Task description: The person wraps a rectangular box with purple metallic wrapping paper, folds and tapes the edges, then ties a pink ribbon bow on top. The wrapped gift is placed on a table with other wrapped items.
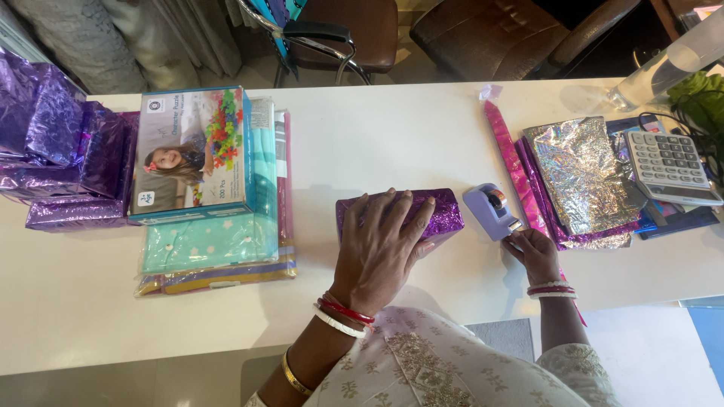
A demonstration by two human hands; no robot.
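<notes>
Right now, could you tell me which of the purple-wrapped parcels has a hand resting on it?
The lone purple parcel at the table's middle, beside the tape dispenser; the left hand lies flat on it. The other purple parcels sit stacked, untouched, at far left.

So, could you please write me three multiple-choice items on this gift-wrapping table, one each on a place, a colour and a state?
1. Where is the tape dispenser?
A. Just right of the wrapped box
B. On the puzzle box
C. Beside the chair

2. What colour is the foil on the wrapped box?
A. Gold
B. Purple
C. Green

3. What is the left hand doing?
A. Hanging off the table
B. Lifting the calculator
C. Pressing flat on the wrapped box

Answers:
1 A: the dispenser sits between the box and the foil sheets.
2 B: shiny purple foil shows around the fingers.
3 C: the palm lies spread on top, while the right hand is at the dispenser's tape end.
</notes>
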